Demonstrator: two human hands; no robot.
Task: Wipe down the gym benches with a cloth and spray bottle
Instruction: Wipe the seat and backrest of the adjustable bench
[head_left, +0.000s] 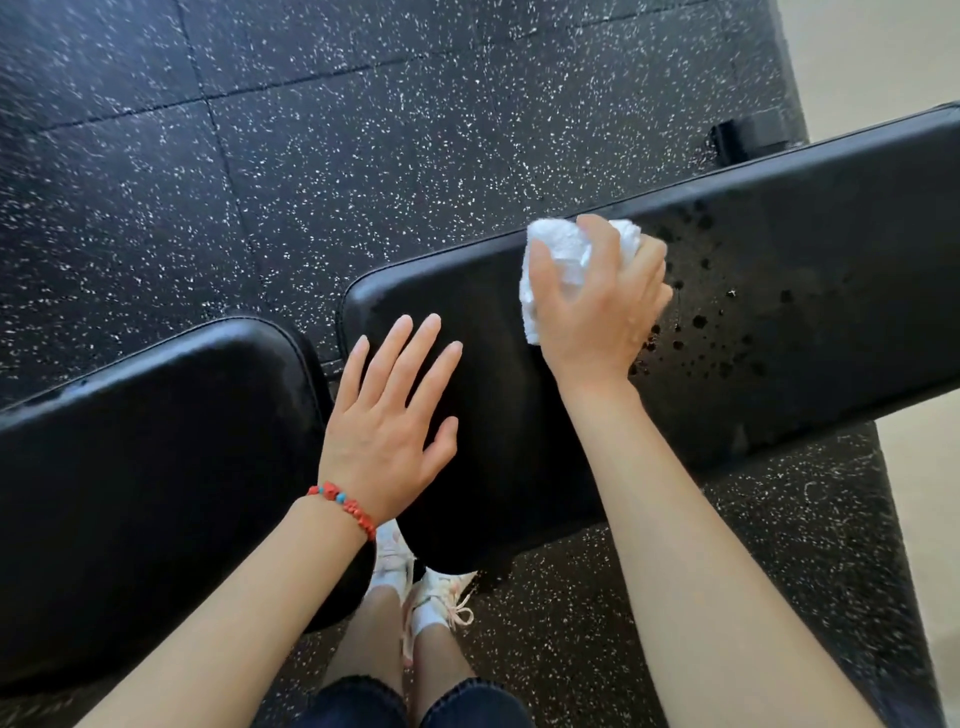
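A long black padded bench pad (810, 218) runs from the centre to the right edge, with dark spray droplets (727, 332) spread over its middle. My right hand (602, 306) presses a bunched white cloth (561, 249) onto the pad, just left of the droplets. My left hand (395, 415) lies flat, fingers apart, on the pad's near left end and holds nothing. A second black pad (130, 467) sits to the left, with a narrow gap between the two. No spray bottle is in view.
Black rubber floor tiles with white specks (311, 156) lie beyond and under the bench. A black bench foot (748, 137) shows at the upper right, with pale flooring (883, 62) past it. My legs and light shoes (415, 587) stand close against the bench's near side.
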